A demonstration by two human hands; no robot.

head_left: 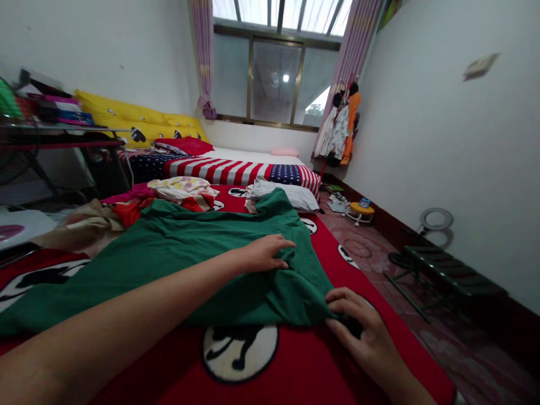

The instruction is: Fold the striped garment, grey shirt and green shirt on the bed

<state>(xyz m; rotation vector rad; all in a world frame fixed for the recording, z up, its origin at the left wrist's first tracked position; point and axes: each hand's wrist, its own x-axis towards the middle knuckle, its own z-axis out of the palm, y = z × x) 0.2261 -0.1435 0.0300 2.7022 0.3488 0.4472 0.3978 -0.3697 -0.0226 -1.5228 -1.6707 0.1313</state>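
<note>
A green garment (169, 242), possibly a T-shirt, lies spread and wrinkled across the red bed cover (312, 360). My left hand (265, 253) reaches over it and rests on its right part, thumb and forefinger apart beside a small raised fold. At the garment's near right corner, my right hand (363, 326) has its fingers and thumb around the cloth edge. Part of that edge is hidden behind the fingers.
Behind the garment lie a pale folded cloth pile (291, 197) and mixed clothes (181, 188). A cluttered table (63, 138) stands left. Beyond is another bed (236, 169). On the right floor are a dark green bench (455, 270) and a yellow stool (361, 209).
</note>
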